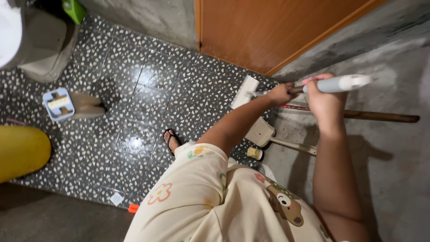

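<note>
Head view: both hands clench a slim mop handle (333, 84) in the upper right of the frame, the right hand (326, 99) on its smooth grey-and-white grip, the left hand (281, 93) lower on the shaft. The flat white mop head (244, 92) lies on the glossy speckled terrazzo floor (134, 112) near a wooden door (268, 31). A rough wooden stick (380, 116) lies just beside.

The head view is lit evenly and fairly brightly from overhead. Soft white glare spots sit on the glossy speckled floor tiles (134, 143). A faint shadow falls on the grey wall (394, 170) beside the right arm. The lower left corner lies dim. The pale mop handle (340, 83) smears slightly with motion blur. Wide-angle distortion bends lines near the edges.
</note>
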